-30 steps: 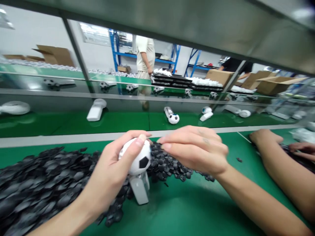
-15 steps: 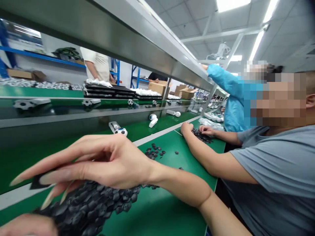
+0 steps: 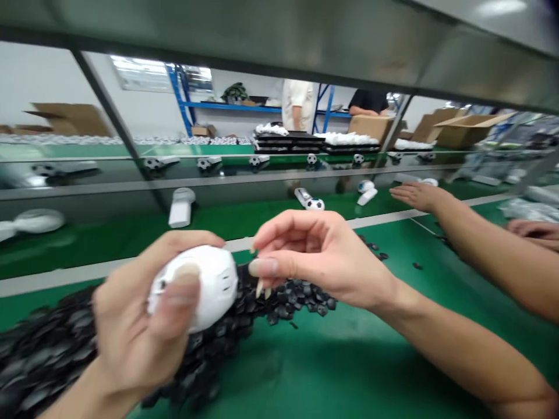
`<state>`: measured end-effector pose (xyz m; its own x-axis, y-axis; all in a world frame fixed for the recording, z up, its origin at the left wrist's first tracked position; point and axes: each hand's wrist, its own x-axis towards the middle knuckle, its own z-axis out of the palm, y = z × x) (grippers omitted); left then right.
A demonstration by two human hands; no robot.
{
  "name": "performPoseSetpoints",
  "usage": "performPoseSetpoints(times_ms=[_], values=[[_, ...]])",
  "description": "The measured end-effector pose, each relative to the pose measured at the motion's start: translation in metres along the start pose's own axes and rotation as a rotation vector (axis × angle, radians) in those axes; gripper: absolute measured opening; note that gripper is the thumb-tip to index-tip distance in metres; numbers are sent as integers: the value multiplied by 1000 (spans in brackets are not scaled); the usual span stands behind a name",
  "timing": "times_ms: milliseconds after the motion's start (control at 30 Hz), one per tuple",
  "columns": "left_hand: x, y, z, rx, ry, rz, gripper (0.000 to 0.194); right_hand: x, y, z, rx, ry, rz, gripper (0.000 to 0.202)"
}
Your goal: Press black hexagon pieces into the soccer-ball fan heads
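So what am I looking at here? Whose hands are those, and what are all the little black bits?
The picture comes from a camera worn on a person's head, looking down at their own two hands. Their left hand grips a white ball-shaped shell. Their right hand is beside it, fingertips pinched just above a heap of small black pieces lying on the green table. Whether the pinch holds a piece is hard to tell. The arm on the right belongs to a co-worker next to them. Further back, a green belt carries white gadgets, one with a football-patterned head. Far behind are cardboard boxes and people standing.
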<state>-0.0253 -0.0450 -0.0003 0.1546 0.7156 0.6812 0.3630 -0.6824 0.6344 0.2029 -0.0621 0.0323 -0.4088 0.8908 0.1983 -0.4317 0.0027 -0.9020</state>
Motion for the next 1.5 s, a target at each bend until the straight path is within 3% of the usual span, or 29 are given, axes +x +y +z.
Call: performPoseSetpoints(times_ms=[133, 400, 533, 800, 1067, 1267, 1400, 1500], values=[[5, 17, 10, -37, -14, 0, 38, 5, 9, 8, 4, 53, 50, 32], [5, -4, 13, 30, -61, 272, 32, 6, 16, 11, 45, 118, 126, 38], [7, -3, 13, 56, -75, 289, 38, 4, 12, 9, 7, 116, 160, 36], [11, -4, 11, 80, -66, 459, 36, 4, 14, 9, -80, 115, 156, 41], [4, 4, 7, 134, -71, 579, 39, 0, 21, 16, -32, 109, 234, 49], [5, 20, 6, 158, -50, 527, 41, -1, 24, 21, 17, 70, 357, 55], [11, 32, 9, 181, -29, 429, 52, -1, 25, 24, 32, 77, 369, 55], [13, 36, 9, 148, -12, 438, 50, -2, 26, 26, 58, 81, 359, 55]])
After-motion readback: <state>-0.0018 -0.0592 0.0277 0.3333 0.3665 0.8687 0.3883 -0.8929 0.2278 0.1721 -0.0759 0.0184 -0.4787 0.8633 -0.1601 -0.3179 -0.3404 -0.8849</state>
